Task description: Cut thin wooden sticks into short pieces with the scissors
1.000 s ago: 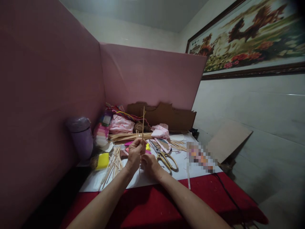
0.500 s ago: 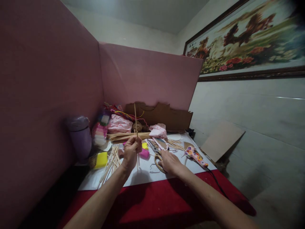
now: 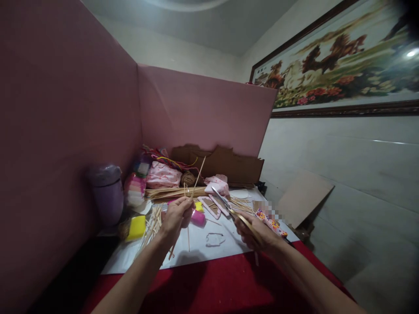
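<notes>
My left hand [image 3: 178, 213] is closed around a thin wooden stick [image 3: 199, 176], which points up and to the right. A second thin tan piece pokes up beside it, and stick ends show below the hand. My right hand [image 3: 253, 231] grips the scissors [image 3: 221, 198] by the handles, raised over the white sheet with the blades pointing up and left. How far the blades are apart is hard to tell. Between the hands lie a pink packet [image 3: 198, 218] and a small clear outlined piece [image 3: 215, 239].
Loose short sticks [image 3: 152, 226] and a yellow packet [image 3: 135, 228] lie on the left. Behind are long sticks [image 3: 176, 193], a twine ball [image 3: 188, 178], pink cloth [image 3: 163, 174] and cardboard [image 3: 229, 163]. A flowered glue gun [image 3: 271, 222] is on the right; a purple container [image 3: 108, 196] stands far left.
My right hand has lifted the scissors off the sheet, moving slightly right. The stick in my left hand has tilted from upright toward the right. The view has shifted slightly.
</notes>
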